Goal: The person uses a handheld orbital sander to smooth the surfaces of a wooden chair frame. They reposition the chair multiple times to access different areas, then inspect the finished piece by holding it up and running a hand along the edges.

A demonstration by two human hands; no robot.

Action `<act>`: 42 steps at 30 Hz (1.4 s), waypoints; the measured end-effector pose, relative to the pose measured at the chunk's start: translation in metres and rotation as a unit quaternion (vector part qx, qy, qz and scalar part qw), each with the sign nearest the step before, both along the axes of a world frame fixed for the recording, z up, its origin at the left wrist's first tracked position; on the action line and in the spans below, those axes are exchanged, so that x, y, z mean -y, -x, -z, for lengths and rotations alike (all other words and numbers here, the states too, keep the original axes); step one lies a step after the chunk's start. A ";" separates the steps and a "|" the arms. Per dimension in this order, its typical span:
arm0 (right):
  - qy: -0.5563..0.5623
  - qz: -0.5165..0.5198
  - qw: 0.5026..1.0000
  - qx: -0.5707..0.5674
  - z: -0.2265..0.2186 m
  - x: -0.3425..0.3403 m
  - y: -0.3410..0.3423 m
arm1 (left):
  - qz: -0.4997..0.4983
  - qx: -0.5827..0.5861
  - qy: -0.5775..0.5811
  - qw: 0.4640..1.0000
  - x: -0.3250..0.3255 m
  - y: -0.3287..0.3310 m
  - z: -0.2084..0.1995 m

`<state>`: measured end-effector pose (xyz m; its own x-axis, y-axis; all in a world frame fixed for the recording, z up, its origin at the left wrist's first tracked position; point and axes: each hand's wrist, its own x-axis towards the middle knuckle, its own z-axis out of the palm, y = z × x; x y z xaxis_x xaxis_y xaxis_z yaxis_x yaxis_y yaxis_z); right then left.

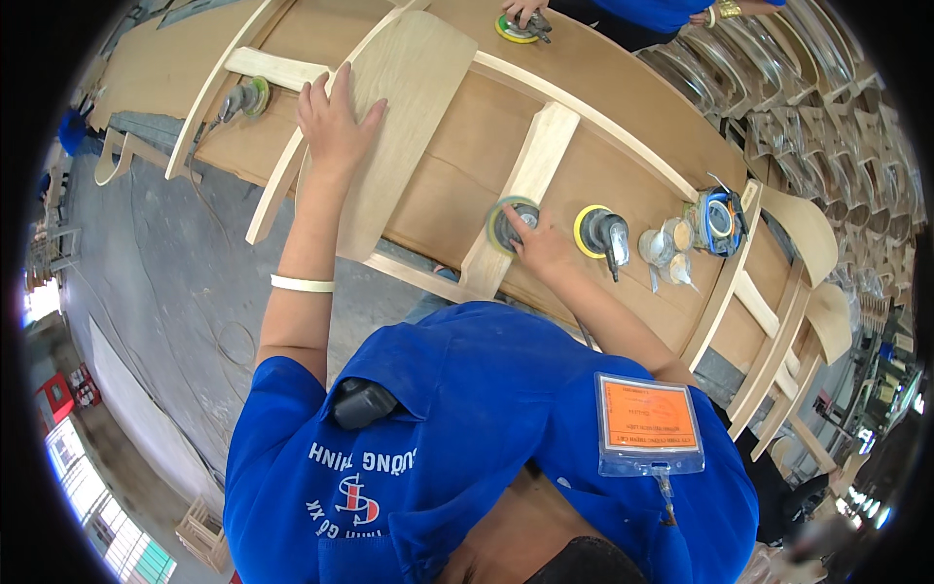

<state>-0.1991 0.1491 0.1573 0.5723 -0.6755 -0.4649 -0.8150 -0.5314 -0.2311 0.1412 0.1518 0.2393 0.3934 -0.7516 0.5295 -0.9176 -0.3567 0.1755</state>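
A pale wooden chair frame with a broad curved back panel [413, 117] lies across the brown-covered table in front of me. My left hand [338, 122] rests on the panel's left edge, fingers spread. Lower right of it, my right hand [543, 245] grips a round orbital sander [526, 210], with one finger stretched over its top. The sander sits against the frame's crossbar [545, 146]; its underside is hidden. Just right of that hand, a second sander with a yellow-rimmed pad [592, 230] lies on the table.
Clear tubs [660, 245] and a blue container with tape rolls [718, 222] stand to the right. Another sander [255, 95] lies at left. Across the table, a co-worker's hand [525, 10] holds a sander. More chair frames [778, 331] stand at right, with stacked wrapped parts [827, 156] behind.
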 end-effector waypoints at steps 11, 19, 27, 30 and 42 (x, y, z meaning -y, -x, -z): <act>0.088 0.129 0.983 0.101 0.038 0.113 -0.038 | 0.025 0.040 -0.012 0.999 -0.006 0.008 0.015; 0.134 0.187 0.969 0.089 0.047 0.163 -0.043 | 0.027 0.020 -0.014 0.999 -0.008 0.011 0.014; -0.006 0.210 0.958 0.197 -0.008 0.082 -0.019 | 0.278 -0.053 0.064 0.957 -0.006 0.054 0.018; -0.026 0.203 0.923 0.326 -0.026 0.042 -0.009 | 0.423 -0.295 -0.197 0.834 -0.007 0.132 0.025; -0.227 0.276 0.848 0.392 -0.040 -0.013 0.097 | 0.561 -0.351 -0.297 0.689 0.057 0.188 0.010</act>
